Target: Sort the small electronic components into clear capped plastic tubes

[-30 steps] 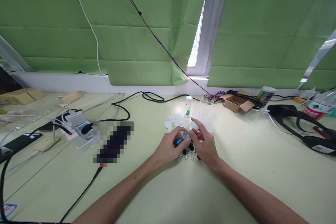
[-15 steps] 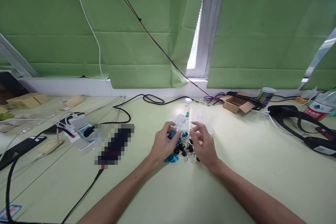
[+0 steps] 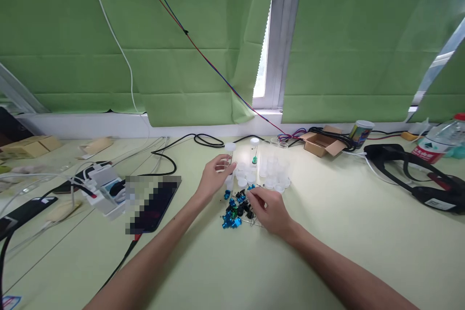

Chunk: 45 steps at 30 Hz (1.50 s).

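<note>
My left hand (image 3: 215, 175) curves its fingers and thumb around an upright clear tube with a white cap (image 3: 230, 147); its fingers partly hide the tube. My right hand (image 3: 269, 207) has its fingertips pressed together at the right side of a pile of small parts. The pile holds blue metallic pieces (image 3: 231, 220), black knobs (image 3: 240, 209) and thin metal pins. What lies between the right fingertips is too small to make out. Behind the pile stand several clear containers (image 3: 272, 168). Another white-capped tube (image 3: 255, 141), with a green piece inside, stands farther back.
To the left are a phone (image 3: 160, 208), partly pixelated, and a white power strip (image 3: 105, 189) with cables. A small open cardboard box (image 3: 321, 145), a can (image 3: 361, 133), black goggle-like frames (image 3: 410, 174) and a bottle (image 3: 436, 143) occupy the right side.
My left hand has moved left and away from the pile, with the capped tube now upright at its fingers. My right hand has come left and down onto the parts, its fingers closing.
</note>
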Motion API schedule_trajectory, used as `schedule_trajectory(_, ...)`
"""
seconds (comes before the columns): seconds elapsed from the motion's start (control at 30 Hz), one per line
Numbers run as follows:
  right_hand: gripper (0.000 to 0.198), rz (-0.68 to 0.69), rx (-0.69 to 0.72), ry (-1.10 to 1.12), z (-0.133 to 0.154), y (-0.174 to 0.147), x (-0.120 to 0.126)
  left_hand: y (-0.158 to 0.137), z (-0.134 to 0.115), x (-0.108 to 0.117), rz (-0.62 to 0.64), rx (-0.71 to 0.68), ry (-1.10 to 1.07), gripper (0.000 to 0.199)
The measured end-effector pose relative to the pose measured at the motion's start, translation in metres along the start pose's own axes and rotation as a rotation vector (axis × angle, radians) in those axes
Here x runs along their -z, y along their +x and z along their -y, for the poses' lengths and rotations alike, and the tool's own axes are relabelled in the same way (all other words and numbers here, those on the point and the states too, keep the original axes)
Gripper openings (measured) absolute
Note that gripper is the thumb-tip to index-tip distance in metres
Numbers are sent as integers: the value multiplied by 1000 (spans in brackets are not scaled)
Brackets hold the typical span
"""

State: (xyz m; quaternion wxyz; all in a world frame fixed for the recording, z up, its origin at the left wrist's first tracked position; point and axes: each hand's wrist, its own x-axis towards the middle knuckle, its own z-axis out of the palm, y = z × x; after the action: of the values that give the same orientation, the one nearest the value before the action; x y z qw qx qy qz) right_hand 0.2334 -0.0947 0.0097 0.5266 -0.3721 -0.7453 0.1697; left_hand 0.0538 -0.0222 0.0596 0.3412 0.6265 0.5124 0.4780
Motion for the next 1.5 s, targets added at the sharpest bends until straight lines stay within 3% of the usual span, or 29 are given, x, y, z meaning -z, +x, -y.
schedule_trajectory(0.27, 28, 16, 0, 4, -2, 1, 0, 82, 19, -28, -131, -21, -56, 49)
schedule_trajectory(0.43, 29, 13, 11, -26, -1, 2, 4, 104, 38, -48, -134, -16, -39, 47)
schedule_trajectory(0.77, 32, 20, -1, -49, -1, 2, 4, 95, 48, -52, 29, -55, 28, 39)
schedule_trajectory(1.23, 33, 32, -15, -48, -2, 1, 4, 74, 44, -48, 123, -80, 97, 38)
schedule_trajectory(1.37, 32, 28, -14, -39, -3, 1, 4, 67, 41, -47, 118, -93, 109, 39)
schedule_trajectory(1.5, 33, 29, -16, -45, -3, 0, 4, 54, 32, -39, 33, -125, 141, 36)
